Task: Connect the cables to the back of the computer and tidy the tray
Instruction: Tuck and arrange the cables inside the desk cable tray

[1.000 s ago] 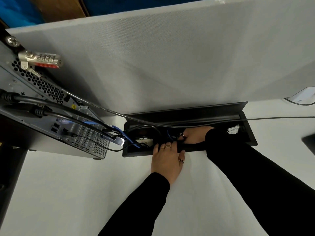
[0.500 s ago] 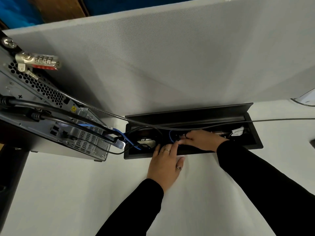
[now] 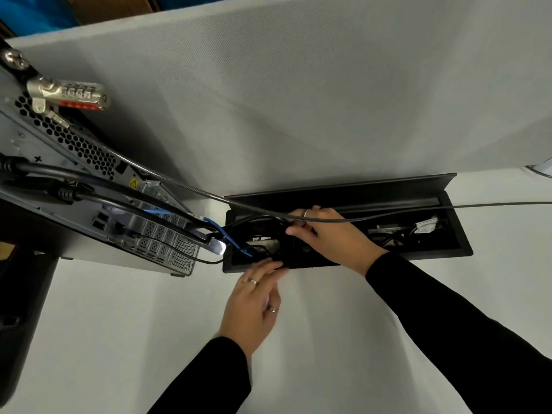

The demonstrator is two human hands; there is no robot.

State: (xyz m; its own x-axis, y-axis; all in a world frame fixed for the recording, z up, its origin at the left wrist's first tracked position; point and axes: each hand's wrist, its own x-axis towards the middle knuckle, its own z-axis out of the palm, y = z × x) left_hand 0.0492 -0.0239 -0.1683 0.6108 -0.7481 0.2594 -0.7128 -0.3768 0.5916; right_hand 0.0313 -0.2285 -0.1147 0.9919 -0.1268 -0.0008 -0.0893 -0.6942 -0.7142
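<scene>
At the left edge of the desk (image 3: 104, 324) the computer (image 3: 89, 204) stands with its back panel facing us, and its plugs look seated: two thick black cables (image 3: 98, 189), a blue cable (image 3: 215, 224) and a thin black lead (image 3: 206, 261) all run off it toward the tray. A combination lock (image 3: 67, 95) hangs at its top corner, and its steel security cable (image 3: 179, 186) sags across the tray and away toward the right edge of the desk.

The cable tray (image 3: 433, 253) is sunk into the desk along the back edge, against the grey partition (image 3: 298, 85), with its lid (image 3: 358, 191) tipped up behind it.

The left hand (image 3: 254, 306) has slid back a little toward the left end of the tray since a second ago. It lies flat on the desk, fingers straight, tips just touching the tray's front rim and gripping nothing. The right hand (image 3: 328, 237) has shifted more: it has moved left along the tray and risen, so it now sits over the left half with the security cable crossing its knuckles. Its fingers curl down among the dark cables, though I cannot tell whether they pinch one.

To me that says the plugging-in is done and the tidying has moved on to the bunched slack at the tray's left end. The right end holds a white-tagged bundle (image 3: 424, 227), untouched.
</scene>
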